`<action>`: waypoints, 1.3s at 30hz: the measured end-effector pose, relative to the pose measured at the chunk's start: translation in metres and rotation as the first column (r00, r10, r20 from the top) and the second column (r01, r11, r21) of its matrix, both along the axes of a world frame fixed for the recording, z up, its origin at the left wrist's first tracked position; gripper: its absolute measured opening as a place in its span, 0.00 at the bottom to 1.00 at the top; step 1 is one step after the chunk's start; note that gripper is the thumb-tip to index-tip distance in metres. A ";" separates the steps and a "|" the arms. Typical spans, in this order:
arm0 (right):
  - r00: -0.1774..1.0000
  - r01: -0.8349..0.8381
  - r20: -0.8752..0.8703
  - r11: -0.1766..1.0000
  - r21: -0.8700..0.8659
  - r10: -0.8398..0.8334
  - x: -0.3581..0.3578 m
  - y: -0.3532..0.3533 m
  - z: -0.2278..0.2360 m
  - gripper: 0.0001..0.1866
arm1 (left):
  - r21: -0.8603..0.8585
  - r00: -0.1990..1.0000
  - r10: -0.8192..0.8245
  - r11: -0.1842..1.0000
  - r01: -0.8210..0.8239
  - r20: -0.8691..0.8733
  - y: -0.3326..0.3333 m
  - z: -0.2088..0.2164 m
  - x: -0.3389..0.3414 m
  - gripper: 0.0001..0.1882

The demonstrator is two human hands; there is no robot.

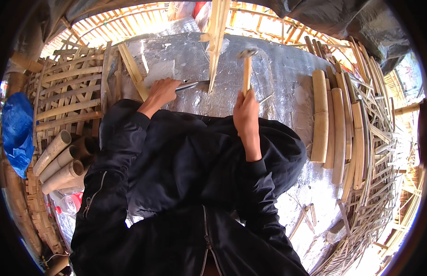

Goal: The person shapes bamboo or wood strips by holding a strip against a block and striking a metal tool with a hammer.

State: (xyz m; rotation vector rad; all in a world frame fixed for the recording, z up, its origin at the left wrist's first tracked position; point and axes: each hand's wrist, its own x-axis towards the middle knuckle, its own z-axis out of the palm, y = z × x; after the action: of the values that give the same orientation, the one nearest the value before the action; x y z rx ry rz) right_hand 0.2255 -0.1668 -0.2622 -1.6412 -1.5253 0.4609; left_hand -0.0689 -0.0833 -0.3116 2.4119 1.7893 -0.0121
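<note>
- Left hand [162, 92] grasps a metal blade [191, 84] against the upright bamboo strip [216, 41] at 12 o'clock
- Right hand [246, 112] clenches a wooden-handled hammer [246, 69] at 1 o'clock

Bamboo craft workshop, half open to daylight, is indicated. Work surface covered with silvery foil sheet [287, 78]. Split bamboo slats [335, 124] laid side by side at right edge; thin strips [379, 184] heaped beyond them. Woven bamboo lattice panel [68, 99] seen at left, with cut bamboo tubes [59, 161] stacked below it. Bamboo frame roof [130, 20] seen overhead, partly draped with dark tarpaulin [356, 23]. Blue plastic sheet [18, 131] bundled at far left.
</note>
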 end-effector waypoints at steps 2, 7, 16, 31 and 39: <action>0.996 0.037 -0.086 0.999 -0.007 -0.037 -0.009 0.009 0.014 0.11 | 0.002 1.000 0.004 1.000 -0.004 -0.001 -0.001 0.000 -0.002 0.18; 0.964 -0.119 0.244 0.991 0.057 0.101 -0.004 0.003 -0.149 0.09 | 0.011 0.990 -0.127 0.992 0.128 -0.061 0.016 -0.009 0.009 0.18; 1.000 -0.009 0.010 0.991 -0.136 0.011 -0.008 -0.006 -0.056 0.11 | -0.002 0.999 -0.021 1.000 0.021 -0.026 0.003 -0.022 -0.011 0.16; 0.989 -0.149 -0.021 0.985 -0.080 0.148 -0.031 0.005 -0.034 0.10 | 0.008 0.999 -0.014 1.000 0.014 0.030 0.003 -0.039 -0.020 0.32; 0.979 -0.098 0.128 0.916 -0.388 0.159 -0.012 0.008 -0.115 0.11 | 0.033 0.998 -0.056 0.998 0.054 0.037 -0.006 -0.035 -0.006 0.28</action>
State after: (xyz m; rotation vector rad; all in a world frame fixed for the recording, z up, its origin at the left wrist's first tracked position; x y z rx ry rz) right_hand 0.2137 -0.1585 -0.3777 -1.9155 -1.7509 0.7539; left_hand -0.0751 -0.0889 -0.3467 2.4653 1.7196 0.0558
